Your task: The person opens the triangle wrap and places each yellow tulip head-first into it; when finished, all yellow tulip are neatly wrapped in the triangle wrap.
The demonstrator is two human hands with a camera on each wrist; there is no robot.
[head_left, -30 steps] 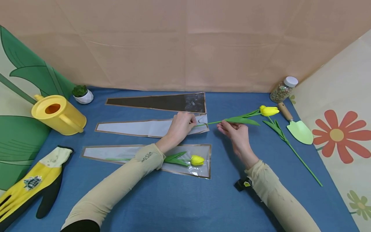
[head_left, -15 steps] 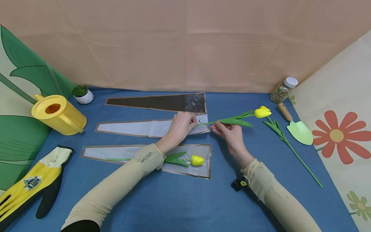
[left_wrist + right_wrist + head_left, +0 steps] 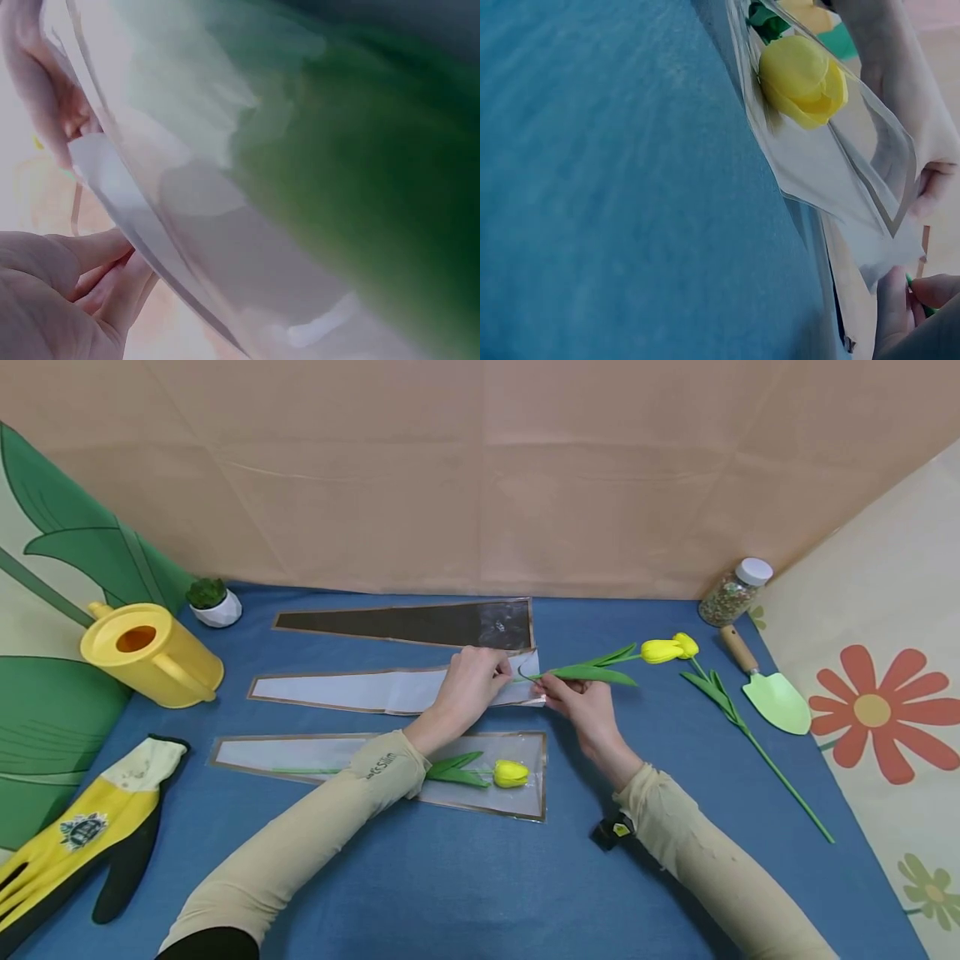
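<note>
Two hands meet at the frame's centre. The left hand (image 3: 467,687) pinches the wide open end of the middle sleeve (image 3: 390,690), fingers curled on its edge. Just right, the right hand (image 3: 581,700) pinches the stem of a tulip (image 3: 600,670), its tip at the sleeve's mouth.

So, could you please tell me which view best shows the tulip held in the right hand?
The head view: the held tulip shows whole, its stem pinched by the right hand. The right wrist view shows only a sliver of green stem; the left wrist view is too blurred to tell.
</note>
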